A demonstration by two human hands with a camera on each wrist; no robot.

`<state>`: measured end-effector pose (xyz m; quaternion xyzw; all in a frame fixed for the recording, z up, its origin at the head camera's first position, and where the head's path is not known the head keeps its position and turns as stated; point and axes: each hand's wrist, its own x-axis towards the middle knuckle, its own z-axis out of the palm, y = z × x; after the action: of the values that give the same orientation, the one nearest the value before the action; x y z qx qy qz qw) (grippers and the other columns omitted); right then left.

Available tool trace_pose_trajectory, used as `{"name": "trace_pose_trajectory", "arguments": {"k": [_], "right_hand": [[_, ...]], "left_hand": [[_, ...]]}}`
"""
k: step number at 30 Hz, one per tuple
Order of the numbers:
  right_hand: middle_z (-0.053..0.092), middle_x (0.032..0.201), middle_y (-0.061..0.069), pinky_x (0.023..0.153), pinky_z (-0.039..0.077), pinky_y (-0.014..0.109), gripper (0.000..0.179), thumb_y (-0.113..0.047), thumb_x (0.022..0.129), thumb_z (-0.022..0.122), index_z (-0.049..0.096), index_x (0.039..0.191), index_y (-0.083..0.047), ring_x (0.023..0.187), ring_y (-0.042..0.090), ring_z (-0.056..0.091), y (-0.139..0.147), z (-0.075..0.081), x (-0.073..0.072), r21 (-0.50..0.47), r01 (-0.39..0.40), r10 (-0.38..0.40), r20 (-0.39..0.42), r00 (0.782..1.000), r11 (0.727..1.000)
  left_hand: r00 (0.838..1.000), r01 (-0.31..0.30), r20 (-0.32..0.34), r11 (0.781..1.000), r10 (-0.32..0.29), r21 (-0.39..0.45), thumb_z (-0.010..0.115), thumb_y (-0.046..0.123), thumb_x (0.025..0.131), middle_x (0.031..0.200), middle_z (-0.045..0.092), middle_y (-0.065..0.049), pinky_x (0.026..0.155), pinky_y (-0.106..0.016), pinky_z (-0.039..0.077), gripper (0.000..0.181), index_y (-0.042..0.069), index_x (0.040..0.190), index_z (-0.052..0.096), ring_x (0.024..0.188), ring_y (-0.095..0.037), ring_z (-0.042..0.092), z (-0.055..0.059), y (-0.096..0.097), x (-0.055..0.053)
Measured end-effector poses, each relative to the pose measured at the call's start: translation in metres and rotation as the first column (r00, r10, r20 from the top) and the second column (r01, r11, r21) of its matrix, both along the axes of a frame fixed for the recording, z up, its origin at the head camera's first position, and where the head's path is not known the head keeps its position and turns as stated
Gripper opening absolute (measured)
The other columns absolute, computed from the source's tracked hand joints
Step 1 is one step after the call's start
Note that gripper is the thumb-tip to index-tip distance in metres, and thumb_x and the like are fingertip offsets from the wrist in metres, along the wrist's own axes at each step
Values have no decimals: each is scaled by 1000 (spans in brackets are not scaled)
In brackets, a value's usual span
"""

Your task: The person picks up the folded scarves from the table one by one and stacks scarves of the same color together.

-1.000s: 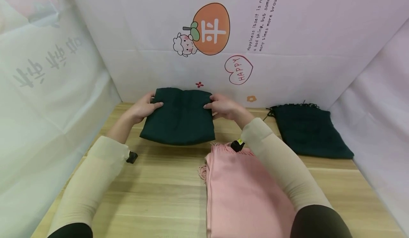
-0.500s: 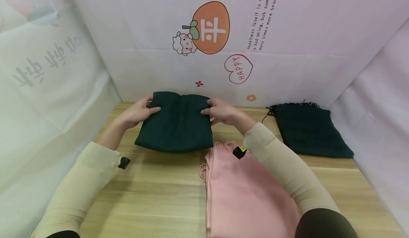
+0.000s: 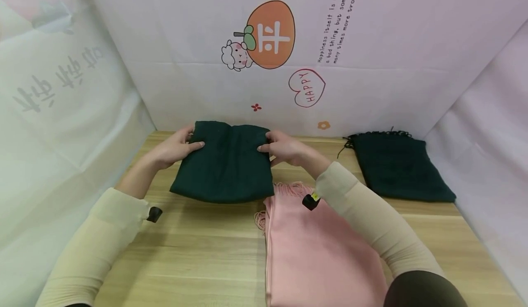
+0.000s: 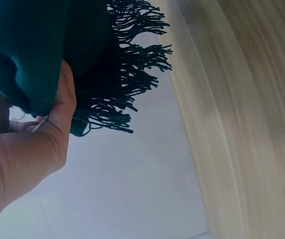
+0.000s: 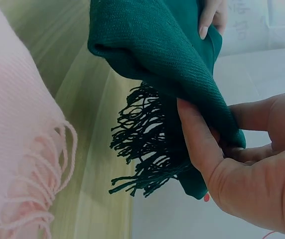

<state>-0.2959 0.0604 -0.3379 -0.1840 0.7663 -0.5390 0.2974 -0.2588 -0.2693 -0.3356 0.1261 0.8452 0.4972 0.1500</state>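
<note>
A folded dark green scarf (image 3: 224, 165) is held up off the table between both hands. My left hand (image 3: 175, 147) pinches its upper left edge, thumb on the near face. At the upper right edge my right hand (image 3: 286, 149) grips it the same way. Dark fringe (image 4: 137, 59) hangs from the scarf's far side in the left wrist view, and the right wrist view has the fringe (image 5: 145, 134) below the fold. In the head view that fringe is hidden behind the cloth.
On the wooden table (image 3: 194, 256) a folded pink scarf (image 3: 317, 252) with fringe lies front right, under my right forearm. Another folded dark green scarf (image 3: 402, 167) lies at the back right. White printed cloth walls (image 3: 189, 87) enclose the back and sides.
Both hands have drawn the held green scarf slightly toward me and to the left, away from the back wall. The pink scarf and the other green scarf have stayed in place.
</note>
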Motion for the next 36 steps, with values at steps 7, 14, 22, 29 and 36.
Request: {"name": "trace_pose_trajectory", "arguments": {"k": [7,14,22,29,36], "right_hand": [[52,131,25,91,56,54,27,-7,108,50,47,130,8,124,37,57,-1,2,10,-17,-13,13,8,1000,1000],[55,128,23,88,59,51,25,-8,107,52,49,128,6,119,34,59,-2,-1,19,-25,-5,5,7,1000,1000],[56,120,22,85,60,49,20,-8,107,52,51,123,5,108,32,61,-3,-6,28,-38,-2,2,-1,1000,999],[58,117,22,84,60,50,19,-7,107,52,51,122,5,105,30,59,-5,-10,35,-64,-4,4,6,1000,998],[57,118,22,84,60,49,18,-7,107,52,51,120,5,106,30,62,-6,-12,45,-60,-11,12,21,1000,998]], "left_hand": [[1000,26,6,1000,-27,16,50,18,109,165,21,-22,118,-62,25,58,3,159,24,154,-42,11,1,-2,6],[1000,7,4,999,-7,-32,51,22,109,168,6,-24,119,-66,17,69,3,163,13,155,-45,3,1,-5,14],[1000,-2,29,997,4,-79,51,26,109,168,-5,-26,119,-67,13,81,-1,162,-3,154,-47,-2,2,-8,24],[999,43,7,999,-43,-24,51,21,109,161,28,-26,114,-62,32,55,2,155,27,148,-45,27,-1,-11,29],[998,67,8,998,-67,1,52,21,109,154,38,-24,109,-59,41,50,4,153,33,141,-44,38,-5,-13,34]]}}
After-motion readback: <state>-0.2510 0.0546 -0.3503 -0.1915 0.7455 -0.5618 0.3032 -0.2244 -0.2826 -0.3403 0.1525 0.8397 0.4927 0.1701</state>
